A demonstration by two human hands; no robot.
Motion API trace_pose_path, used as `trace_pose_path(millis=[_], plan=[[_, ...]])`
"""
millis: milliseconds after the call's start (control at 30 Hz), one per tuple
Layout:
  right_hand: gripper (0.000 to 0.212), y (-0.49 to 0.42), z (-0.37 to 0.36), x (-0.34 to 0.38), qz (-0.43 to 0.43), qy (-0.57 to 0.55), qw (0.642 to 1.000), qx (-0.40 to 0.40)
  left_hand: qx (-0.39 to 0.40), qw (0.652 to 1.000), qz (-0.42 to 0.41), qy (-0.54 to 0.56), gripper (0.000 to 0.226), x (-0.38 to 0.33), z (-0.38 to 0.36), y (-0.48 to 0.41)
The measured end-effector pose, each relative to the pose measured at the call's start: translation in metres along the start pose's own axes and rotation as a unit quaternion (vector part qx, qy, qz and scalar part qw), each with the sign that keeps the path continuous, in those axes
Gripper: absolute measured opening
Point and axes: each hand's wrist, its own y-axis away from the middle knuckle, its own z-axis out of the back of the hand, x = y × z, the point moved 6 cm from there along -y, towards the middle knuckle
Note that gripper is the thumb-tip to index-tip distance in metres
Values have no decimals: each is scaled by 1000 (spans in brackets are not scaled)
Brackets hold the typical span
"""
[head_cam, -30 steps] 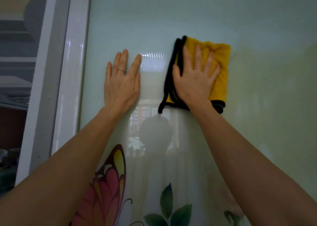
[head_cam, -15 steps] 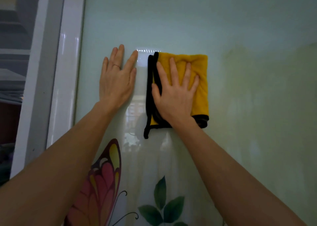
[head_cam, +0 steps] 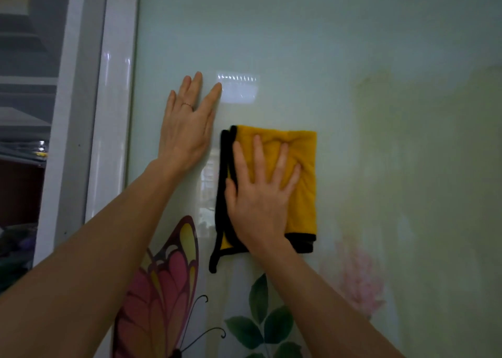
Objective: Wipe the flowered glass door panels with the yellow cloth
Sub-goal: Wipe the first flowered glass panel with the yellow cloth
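Note:
A pale green glass door panel (head_cam: pixel 312 45) fills most of the view, printed low down with a pink butterfly (head_cam: pixel 165 284), green leaves (head_cam: pixel 263 325) and a faint pink flower (head_cam: pixel 358 276). My right hand (head_cam: pixel 260 194) presses a folded yellow cloth (head_cam: pixel 301 173) with black edging flat against the glass, fingers spread and straight. My left hand (head_cam: pixel 190 124) lies flat on the bare glass just up and left of the cloth, fingers straight, a ring on one finger.
A glossy white door frame (head_cam: pixel 111 113) runs vertically left of the panel. Beyond it a dim room with shelves (head_cam: pixel 24 86) shows. A bright window reflection (head_cam: pixel 239 88) sits on the glass beside my left fingertips.
My right hand has slid the cloth leftward and then down the glass, from beside my left fingertips to below wrist level. My left hand has stayed planted in place.

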Motion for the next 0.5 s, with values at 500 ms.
trace_pose_path(millis=[500], plan=[[57,50,10,-2,-58,6,998,1,-16,1000,-17,-16,49,14,7,36]])
